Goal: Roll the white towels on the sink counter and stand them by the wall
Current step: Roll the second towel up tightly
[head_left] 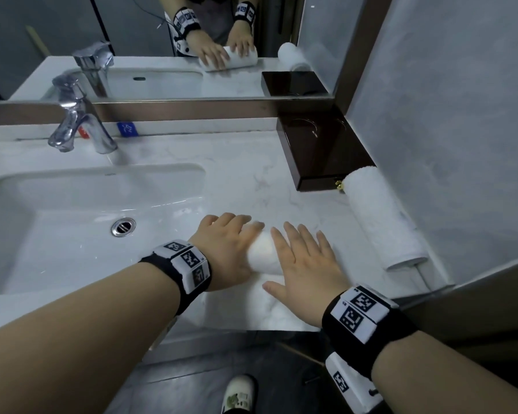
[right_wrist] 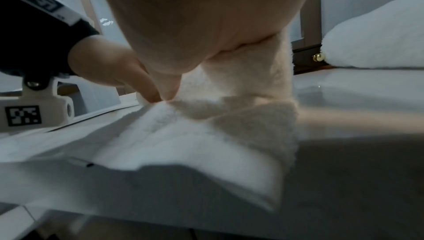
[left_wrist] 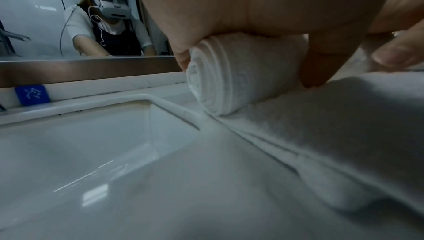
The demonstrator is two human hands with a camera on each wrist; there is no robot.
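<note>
Half-rolled towel on the near part of the sink counter, right of the basin; its long axis runs left to right, its unrolled tail lying toward the near edge. Left hand and right hand both press flat on the roll, fingers extended, gripping nothing. A finished roll lies well apart at the right, against the wall, not upright.
</note>
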